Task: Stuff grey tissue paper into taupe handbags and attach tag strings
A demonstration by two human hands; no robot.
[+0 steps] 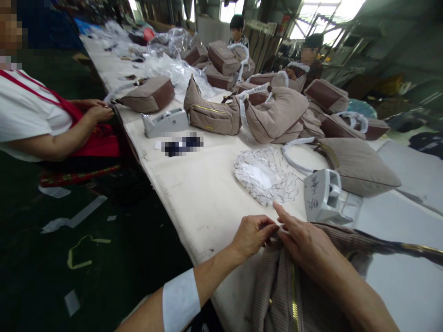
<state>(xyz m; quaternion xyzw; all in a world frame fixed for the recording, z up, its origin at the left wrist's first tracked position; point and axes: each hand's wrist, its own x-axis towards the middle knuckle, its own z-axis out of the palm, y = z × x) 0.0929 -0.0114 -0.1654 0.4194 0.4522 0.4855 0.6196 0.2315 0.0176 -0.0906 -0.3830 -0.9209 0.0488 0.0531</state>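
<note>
A taupe ribbed bag [277, 286] with a gold zipper lies in front of me at the table's near edge. My left hand [254, 235] is closed in a pinch at the bag's top edge, its fingertips meeting those of the other hand. My right hand [308, 244] reaches over the bag, index finger stretched forward and thumb bent in toward a tiny white bit between the hands. What the fingertips hold is too small to make out. A dark strap with gold metal [411, 249] trails right from the bag.
Beyond my hands lie a round, clear-wrapped patterned bundle [266, 175] and a grey tape dispenser [321, 196]. Another dispenser [166, 122] stands farther left. Taupe bags with wrapped handles [277, 110] are heaped across the table [194, 184]. A co-worker in a red apron [86, 124] sits left.
</note>
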